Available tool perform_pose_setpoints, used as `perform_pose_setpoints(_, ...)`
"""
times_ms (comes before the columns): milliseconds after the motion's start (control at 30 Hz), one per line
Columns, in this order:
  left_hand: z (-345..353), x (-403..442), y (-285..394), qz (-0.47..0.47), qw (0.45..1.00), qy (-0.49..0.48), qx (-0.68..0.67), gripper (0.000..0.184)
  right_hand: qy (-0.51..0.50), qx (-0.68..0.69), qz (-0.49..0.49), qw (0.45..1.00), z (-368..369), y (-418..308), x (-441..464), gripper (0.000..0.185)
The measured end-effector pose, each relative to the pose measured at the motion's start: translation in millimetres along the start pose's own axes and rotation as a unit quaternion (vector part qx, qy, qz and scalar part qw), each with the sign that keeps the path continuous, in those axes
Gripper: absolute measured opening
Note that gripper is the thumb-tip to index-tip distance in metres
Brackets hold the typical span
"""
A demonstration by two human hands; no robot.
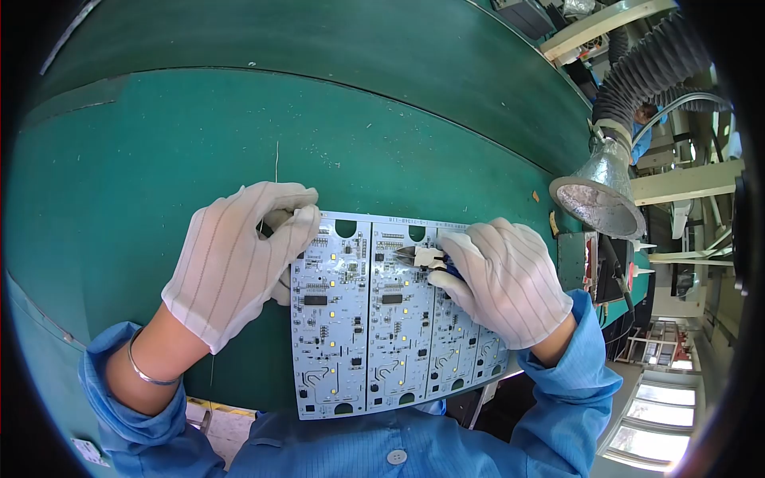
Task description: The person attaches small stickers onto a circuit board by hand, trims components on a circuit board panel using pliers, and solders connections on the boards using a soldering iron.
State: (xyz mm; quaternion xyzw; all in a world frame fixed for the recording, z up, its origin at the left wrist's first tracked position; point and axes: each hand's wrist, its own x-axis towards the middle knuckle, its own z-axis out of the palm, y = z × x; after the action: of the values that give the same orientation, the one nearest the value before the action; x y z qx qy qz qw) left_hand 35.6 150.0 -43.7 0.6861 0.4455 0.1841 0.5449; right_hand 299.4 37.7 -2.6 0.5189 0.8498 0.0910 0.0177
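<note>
A panel of white circuit boards point(339, 362), joined side by side and dotted with small chips, is tilted in front of my body. My left hand point(247, 259), in a striped white glove, is closed on its upper left edge, thumb and fingers pinched together. Over the panel's upper right part, my gloved right hand point(510, 279) grips small cutting pliers point(406, 255). Their metal jaws point left over the second board column; a bit of blue handle shows between my fingers. A small whitish piece point(430, 257) lies by the jaws, and I cannot tell what it is.
The green bench mat point(175, 135) carries scattered bits of debris. A thin wire point(276, 163) stands out above my left hand. At the right hang a metal fume hood point(602, 187) and its ribbed hose point(649, 68). Below it stands a metal box point(575, 263); another person point(644, 127) is partly visible behind.
</note>
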Motion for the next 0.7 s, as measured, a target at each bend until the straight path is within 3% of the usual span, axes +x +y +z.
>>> perform_pose_setpoints(367, 3, 2, -12, 0.088, 0.994, 0.024, 0.057, 0.031, -0.001, -0.020, -0.031, 0.999, 3, 2, 0, 0.036)
perform_pose_setpoints(567, 0, 0, -13, 0.103, 0.991, 0.052, 0.063, 0.033, 0.062, 0.009, -0.019, 0.998, 1, -4, 7, 0.038)
perform_pose_setpoints(600, -2, -1, -3, 0.028, 0.998, 0.043, 0.041, 0.044, 0.059, 0.017, -0.005, 0.998, -4, -10, 16, 0.038)
perform_pose_setpoints(700, 0, -1, -2, 0.087, 0.986, 0.146, -0.005, 0.055, 0.052, 0.027, -0.006, 0.998, -4, -22, 35, 0.038)
